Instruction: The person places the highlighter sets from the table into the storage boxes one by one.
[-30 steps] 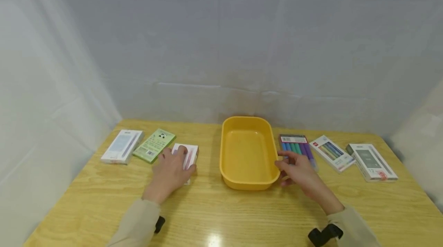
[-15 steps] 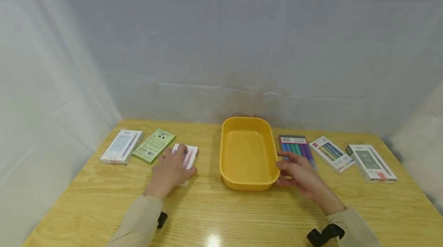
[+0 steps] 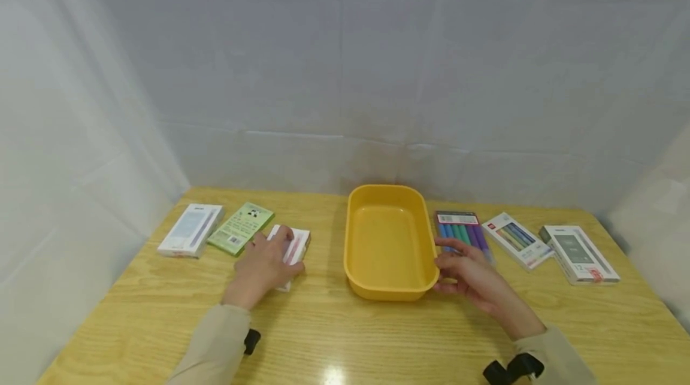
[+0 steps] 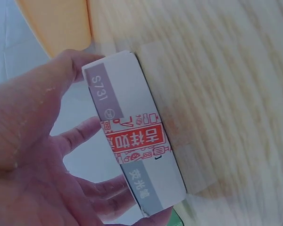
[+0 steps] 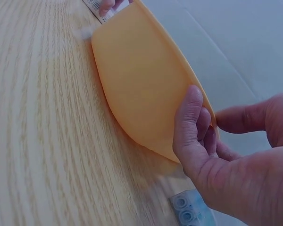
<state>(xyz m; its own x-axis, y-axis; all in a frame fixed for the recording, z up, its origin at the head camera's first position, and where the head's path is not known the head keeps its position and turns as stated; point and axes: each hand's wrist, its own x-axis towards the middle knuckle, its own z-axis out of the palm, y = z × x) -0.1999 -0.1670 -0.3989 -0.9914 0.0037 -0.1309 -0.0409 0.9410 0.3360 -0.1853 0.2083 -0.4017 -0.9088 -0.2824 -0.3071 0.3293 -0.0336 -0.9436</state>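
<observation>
My left hand [image 3: 260,270] grips a white highlighter box [image 3: 297,246] lying on the table, thumb on one side and fingers on the other. In the left wrist view, the box's end [image 4: 155,183] shows a red printed sticker and "S731". My right hand [image 3: 477,280] holds the right wall of a yellow plastic bin [image 3: 392,294]. Seen from the right wrist, the thumb is at the rim, with fingers against the bin's outer wall [image 5: 137,80]. The bin stands upright with nothing inside. Part of the highlighter box's top is hidden under my left hand.
Left of the highlighter box lie a green box [image 3: 241,229] and a white-and-blue box [image 3: 191,230]. Right of the bin lie a clear pack of coloured pens [image 3: 460,230], a white pen box [image 3: 517,240] and a white-and-grey box [image 3: 579,253]. White sheeting [image 3: 345,73] hangs behind the table.
The bin has shifted very slightly right and toward me, with my right hand on it. My left hand stays at the highlighter box, almost unmoved.
</observation>
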